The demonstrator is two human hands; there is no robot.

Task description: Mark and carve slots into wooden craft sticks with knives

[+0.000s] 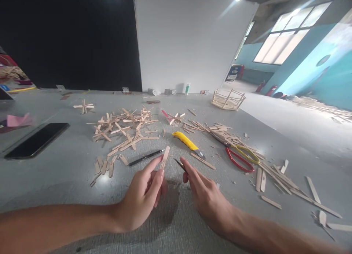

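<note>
My left hand pinches a short wooden craft stick between thumb and forefinger, holding it upright just above the grey table. My right hand is closed on a thin dark-tipped tool whose point aims at the stick, a few centimetres away. A black pen lies just beyond my left hand. A yellow utility knife lies beyond my right hand.
Several loose craft sticks are heaped at mid table and scattered to the right. Red and yellow scissors lie right of the knife. A black phone rests at the left. A stick-built basket stands at the back.
</note>
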